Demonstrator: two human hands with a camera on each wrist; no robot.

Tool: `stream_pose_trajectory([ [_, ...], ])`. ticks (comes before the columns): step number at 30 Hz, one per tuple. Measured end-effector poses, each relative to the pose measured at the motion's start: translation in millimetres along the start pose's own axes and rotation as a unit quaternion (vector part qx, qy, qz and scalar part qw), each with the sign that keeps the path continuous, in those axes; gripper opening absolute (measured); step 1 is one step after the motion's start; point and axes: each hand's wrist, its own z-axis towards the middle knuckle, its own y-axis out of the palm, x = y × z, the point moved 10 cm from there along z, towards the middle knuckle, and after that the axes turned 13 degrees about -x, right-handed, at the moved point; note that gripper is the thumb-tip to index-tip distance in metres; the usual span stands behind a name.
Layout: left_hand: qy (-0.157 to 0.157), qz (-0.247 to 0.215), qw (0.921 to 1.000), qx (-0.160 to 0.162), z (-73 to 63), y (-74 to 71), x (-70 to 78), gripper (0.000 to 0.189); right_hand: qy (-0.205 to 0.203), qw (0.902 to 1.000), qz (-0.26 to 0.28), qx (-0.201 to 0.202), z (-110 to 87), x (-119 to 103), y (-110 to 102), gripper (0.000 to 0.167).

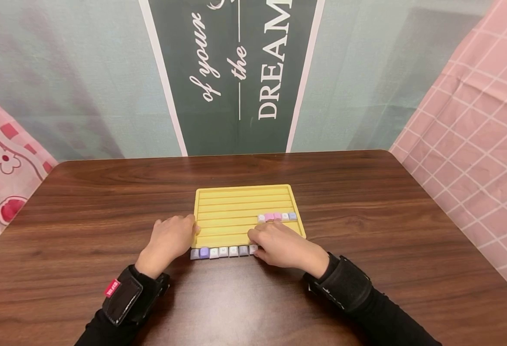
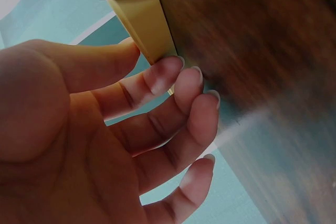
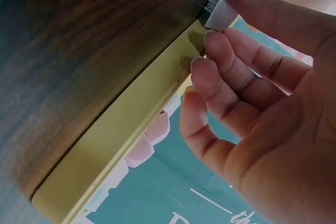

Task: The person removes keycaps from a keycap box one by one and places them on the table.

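A yellow ridged tray (image 1: 225, 202) lies on the table. My left hand (image 1: 172, 238) holds its left edge between thumb and fingers; in the left wrist view the thumb (image 2: 105, 65) lies against the tray's side (image 2: 144, 22). Along the tray's near edge runs a row of keycaps (image 1: 223, 252), white, grey and purple. At that row's right end my right hand (image 1: 281, 244) pinches a white keycap (image 3: 223, 13) between thumb and forefinger, the other fingers curling beside the tray wall. Several pink, white and blue keycaps (image 1: 277, 216) sit in a groove at the tray's right.
The brown wooden table (image 1: 366, 202) extends around the tray on all sides. Behind it hangs a cloth backdrop (image 1: 240, 72) with lettering. Pink checked cloth (image 1: 487, 144) borders the right side, and a flowered pink cloth (image 1: 6, 158) the left.
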Motion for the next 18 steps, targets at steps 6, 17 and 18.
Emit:
stream_pose_trajectory([
  [6,0.004,0.0,1.0,0.003,-1.4,-0.3,1.0,0.02,-0.004,1.0,-0.005,0.004,-0.4,-1.1,-0.6,0.022],
  [17,0.006,0.0,1.0,0.002,-2.9,-0.3,1.7,0.02,-0.007,0.9999,-0.011,0.007,-0.8,-1.4,-0.3,0.022],
  [18,0.006,0.0,1.0,0.002,-2.9,-0.3,1.7,0.02,-0.008,0.9999,-0.012,0.007,-0.8,-1.5,-0.3,0.022],
])
